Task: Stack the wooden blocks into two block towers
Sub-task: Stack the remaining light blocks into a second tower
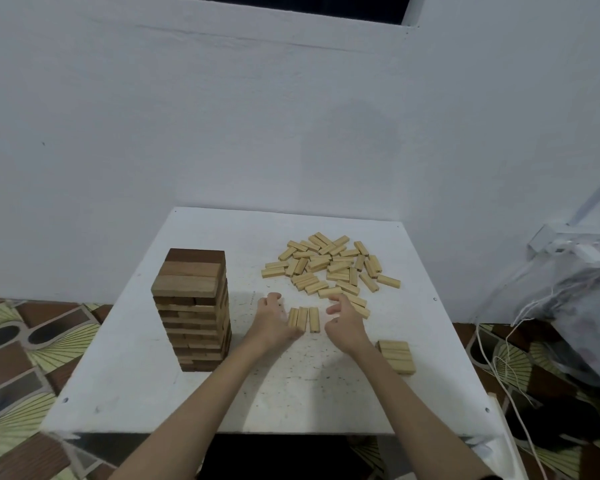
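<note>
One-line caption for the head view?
Both hands flank three pale blocks between a finished dark tower and loose blocks.

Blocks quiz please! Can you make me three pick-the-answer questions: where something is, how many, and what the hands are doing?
1. Where does the tall tower stand on the table?
A. left side
B. right side
C. far edge

2. How many blocks lie in the row of blocks between the hands?
A. one
B. three
C. six

3. What does the left hand do?
A. lifts the tower
B. touches the row
C. holds a cup

Answers: 1 A, it stands left of both hands. 2 B, three lie side by side. 3 B, it meets the row's left block; the right hand hovers near, holding nothing.
</note>
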The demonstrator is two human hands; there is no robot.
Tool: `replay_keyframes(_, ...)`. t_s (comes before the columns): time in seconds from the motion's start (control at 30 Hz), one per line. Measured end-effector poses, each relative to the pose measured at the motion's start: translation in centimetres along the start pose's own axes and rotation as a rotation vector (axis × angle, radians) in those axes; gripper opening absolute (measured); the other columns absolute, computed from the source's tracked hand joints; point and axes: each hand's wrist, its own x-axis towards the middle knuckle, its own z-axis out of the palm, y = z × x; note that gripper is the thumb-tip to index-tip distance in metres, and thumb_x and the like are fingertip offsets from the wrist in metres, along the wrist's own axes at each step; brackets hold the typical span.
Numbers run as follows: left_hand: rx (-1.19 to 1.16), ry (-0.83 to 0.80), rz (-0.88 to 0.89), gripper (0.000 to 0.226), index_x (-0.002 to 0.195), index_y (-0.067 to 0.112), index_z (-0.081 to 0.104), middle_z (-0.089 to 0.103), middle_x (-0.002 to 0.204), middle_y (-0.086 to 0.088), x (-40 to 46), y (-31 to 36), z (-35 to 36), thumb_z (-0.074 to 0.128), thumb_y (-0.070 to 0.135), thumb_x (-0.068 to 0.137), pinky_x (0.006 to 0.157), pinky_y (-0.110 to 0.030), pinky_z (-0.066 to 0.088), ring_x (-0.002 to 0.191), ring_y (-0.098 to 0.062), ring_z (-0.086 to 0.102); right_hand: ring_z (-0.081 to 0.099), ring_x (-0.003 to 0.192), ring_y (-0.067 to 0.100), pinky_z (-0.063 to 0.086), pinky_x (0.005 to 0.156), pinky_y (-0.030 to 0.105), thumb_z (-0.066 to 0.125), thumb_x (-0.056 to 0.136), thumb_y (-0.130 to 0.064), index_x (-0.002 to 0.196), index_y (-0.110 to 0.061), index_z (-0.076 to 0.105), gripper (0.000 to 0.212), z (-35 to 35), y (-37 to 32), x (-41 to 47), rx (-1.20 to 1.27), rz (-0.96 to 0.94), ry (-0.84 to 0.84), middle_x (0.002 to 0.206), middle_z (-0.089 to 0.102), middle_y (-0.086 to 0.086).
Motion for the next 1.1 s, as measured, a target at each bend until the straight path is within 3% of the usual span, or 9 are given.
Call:
replay_keyframes(0.13,0.029,-0.096,0.019,0.094,0.145,0.02,0.022,0.027,0.145,0.0,-0.1,-0.4,-0.3,0.078,0.007,0.071,0.094,-0.037,0.048,0.122,-0.024,0.043,0.045,0.071,0.009,0.042,0.056,0.018,0.045,0.08,0.016,0.144,-0.02,0.033,0.074,-0.2,-0.2,0.2,-0.089,-0.062,-0.133,0.134,0.042,0.003)
replay_keyframes(0.2,0.013,-0.09,0.038,0.092,0.145,0.021,0.023,0.029,0.146,0.0,0.1,-0.5,-0.3,0.074,-0.001,0.072,0.082,-0.032,0.052,0.113,-0.022,0.049,0.044,0.072,0.007,0.041,0.052,0.016,0.055,0.078,0.016,0.146,-0.021,0.03,0.082,-0.1,-0.3,0.4,-0.12,-0.079,-0.181,0.137,0.04,0.002)
replay_keyframes(0.3,0.006,-0.086,0.073,0.089,0.144,0.02,0.025,0.032,0.147,-0.001,0.5,-0.6,-0.2,0.071,-0.006,0.073,0.061,-0.019,0.046,0.083,-0.01,0.053,0.046,0.073,0.007,0.043,0.051,0.013,0.065,0.075,0.011,0.147,-0.022,0.028,0.088,0.0,-0.3,0.7,-0.139,-0.103,-0.206,0.137,0.041,0.002)
replay_keyframes(0.37,0.011,-0.085,0.085,0.088,0.144,0.019,0.026,0.034,0.146,-0.003,0.8,-0.6,-0.1,0.071,-0.006,0.073,0.057,-0.017,0.044,0.077,-0.008,0.052,0.047,0.071,0.008,0.044,0.053,0.014,0.068,0.074,0.01,0.147,-0.022,0.029,0.088,0.1,-0.3,0.9,-0.145,-0.12,-0.205,0.136,0.043,0.004)
replay_keyframes(0.77,-0.017,-0.094,0.081,0.087,0.143,0.016,0.028,0.04,0.14,-0.005,1.9,-0.9,0.2,0.073,-0.006,0.072,0.057,-0.016,0.044,0.083,-0.01,0.053,0.048,0.071,0.005,0.043,0.055,0.014,0.076,0.071,0.002,0.144,-0.023,0.034,0.088,0.4,-0.3,1.5,-0.161,-0.171,-0.209,0.129,0.047,0.003)
replay_keyframes(0.83,-0.015,-0.1,0.084,0.088,0.143,0.016,0.028,0.041,0.14,-0.005,1.9,-0.9,0.2,0.074,-0.006,0.071,0.064,-0.019,0.048,0.089,-0.012,0.054,0.048,0.071,0.005,0.043,0.056,0.014,0.077,0.07,0.001,0.144,-0.023,0.034,0.088,0.4,-0.2,1.5,-0.161,-0.174,-0.211,0.125,0.046,-0.001)
replay_keyframes(0.93,0.023,-0.078,0.093,0.089,0.142,0.02,0.03,0.044,0.137,-0.002,2.0,-1.0,0.4,0.077,0.0,0.069,0.085,-0.034,0.051,0.112,-0.021,0.049,0.048,0.072,0.006,0.044,0.058,0.014,0.078,0.07,-0.001,0.144,-0.024,0.034,0.089,0.4,-0.2,1.6,-0.16,-0.181,-0.205,0.123,0.044,-0.004)
replay_keyframes(1.1,0.032,-0.085,0.103,0.088,0.14,0.023,0.031,0.048,0.13,-0.004,2.0,-1.2,0.6,0.078,0.004,0.068,0.082,-0.033,0.052,0.109,-0.021,0.05,0.048,0.07,0.006,0.044,0.059,0.016,0.078,0.071,-0.003,0.143,-0.024,0.036,0.086,0.5,-0.3,1.6,-0.148,-0.196,-0.222,0.12,0.049,-0.003)
